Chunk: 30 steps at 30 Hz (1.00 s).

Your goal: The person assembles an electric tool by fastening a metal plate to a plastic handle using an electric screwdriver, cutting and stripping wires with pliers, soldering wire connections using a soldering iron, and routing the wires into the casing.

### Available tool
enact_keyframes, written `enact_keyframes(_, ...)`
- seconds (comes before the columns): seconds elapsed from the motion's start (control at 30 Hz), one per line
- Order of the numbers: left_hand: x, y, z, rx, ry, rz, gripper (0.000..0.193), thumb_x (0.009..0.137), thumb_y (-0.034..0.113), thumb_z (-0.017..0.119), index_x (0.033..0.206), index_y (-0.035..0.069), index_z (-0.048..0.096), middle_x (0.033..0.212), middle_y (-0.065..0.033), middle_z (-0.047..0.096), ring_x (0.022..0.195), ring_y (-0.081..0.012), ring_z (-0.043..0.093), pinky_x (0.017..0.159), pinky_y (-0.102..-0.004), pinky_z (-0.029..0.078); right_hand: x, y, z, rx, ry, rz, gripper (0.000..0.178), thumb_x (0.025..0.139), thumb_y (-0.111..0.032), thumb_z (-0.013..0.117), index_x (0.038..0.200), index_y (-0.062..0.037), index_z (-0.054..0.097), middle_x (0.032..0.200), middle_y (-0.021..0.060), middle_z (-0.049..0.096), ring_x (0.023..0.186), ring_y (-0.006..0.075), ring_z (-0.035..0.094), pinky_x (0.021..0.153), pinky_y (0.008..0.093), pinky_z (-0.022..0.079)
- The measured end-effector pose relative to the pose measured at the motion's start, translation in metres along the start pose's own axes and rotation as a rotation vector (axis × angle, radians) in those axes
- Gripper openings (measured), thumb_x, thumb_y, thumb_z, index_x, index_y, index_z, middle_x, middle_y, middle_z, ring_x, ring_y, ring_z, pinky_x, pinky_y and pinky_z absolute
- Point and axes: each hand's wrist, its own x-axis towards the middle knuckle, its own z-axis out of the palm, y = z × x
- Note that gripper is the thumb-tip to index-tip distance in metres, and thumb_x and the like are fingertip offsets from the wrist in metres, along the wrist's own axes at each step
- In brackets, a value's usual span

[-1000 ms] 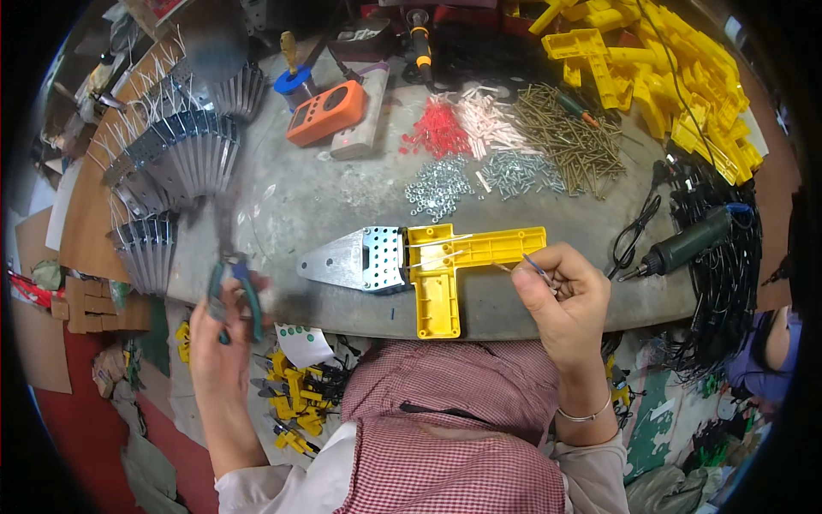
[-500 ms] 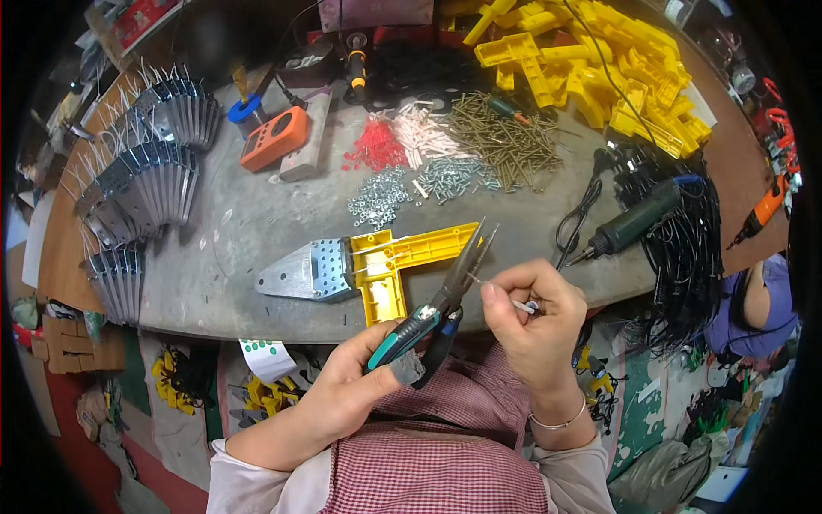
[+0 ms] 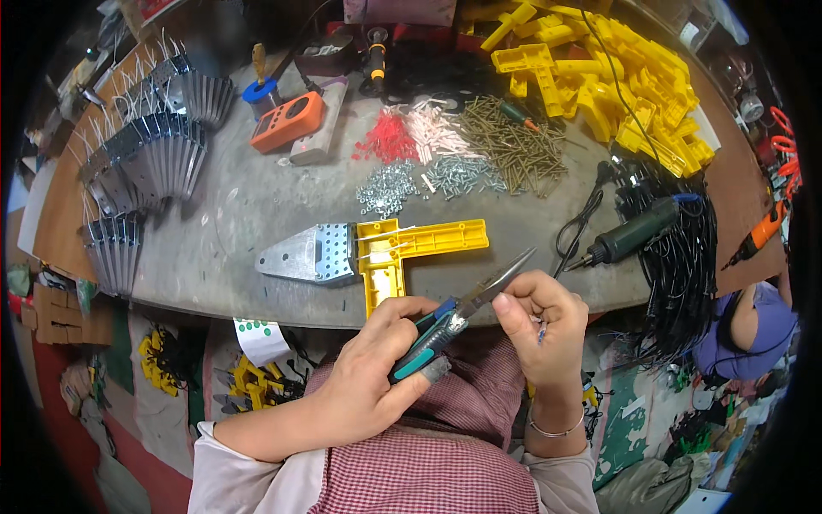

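Single head-worn fisheye view, facing down, close above workbench (image 3: 223, 236)

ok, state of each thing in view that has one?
left hand: closed around pliers
pliers: held, jaws shut or nearly
right hand: curled around small pieces, mostly hidden
yellow housing: open, inside showing
silver metal piece: lying flat, against housing
dark green power driver: lying down, unheld
long screws: loose, heaped
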Motion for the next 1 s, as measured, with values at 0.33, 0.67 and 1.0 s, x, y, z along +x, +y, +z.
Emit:
enact_keyframes(0.33, 0.004, 0.003, -0.021, -0.115, -0.261, -0.08, 0.039, 0.082, 0.013, 0.064, 0.114, -0.004, 0.05, 0.106, -0.0168, 0.053, 0.097, -0.0319, 0.056, 0.085, -0.0363, 0.045, 0.003, 0.02, -0.022, 0.333, -0.275, 0.106, 0.017, 0.085, -0.013, 0.069, 0.08, 0.0026, 0.062, 0.063, -0.0047, 0.054, 0.057, 0.0004, 0.042, 0.05, 0.0177, 0.032)
enact_keyframes(0.67, -0.004, 0.004, -0.024, -0.366, -0.334, -0.237, 0.035, 0.085, 0.018, 0.061, 0.112, -0.003, 0.052, 0.095, -0.0147, 0.056, 0.086, -0.0236, 0.057, 0.079, -0.0336, 0.045, 0.013, 0.012, -0.033, 0.217, -0.454, -0.008, 0.017, 0.082, -0.011, 0.07, 0.082, 0.0051, 0.066, 0.068, 0.0054, 0.065, 0.058, 0.0047, 0.054, 0.051, 0.0194, 0.042)
enact_keyframes(1.0, -0.012, 0.01, -0.017, -0.758, -0.246, -0.492, 0.041, 0.085, 0.005, 0.053, 0.125, -0.003, 0.048, 0.11, -0.0085, 0.058, 0.094, -0.013, 0.055, 0.084, -0.0246, 0.044, 0.011, 0.029, -0.029, 0.412, -0.408, 0.101, 0.021, 0.086, -0.017, 0.067, 0.092, 0.0033, 0.065, 0.076, 0.0019, 0.06, 0.062, 0.004, 0.048, 0.056, 0.0188, 0.039)
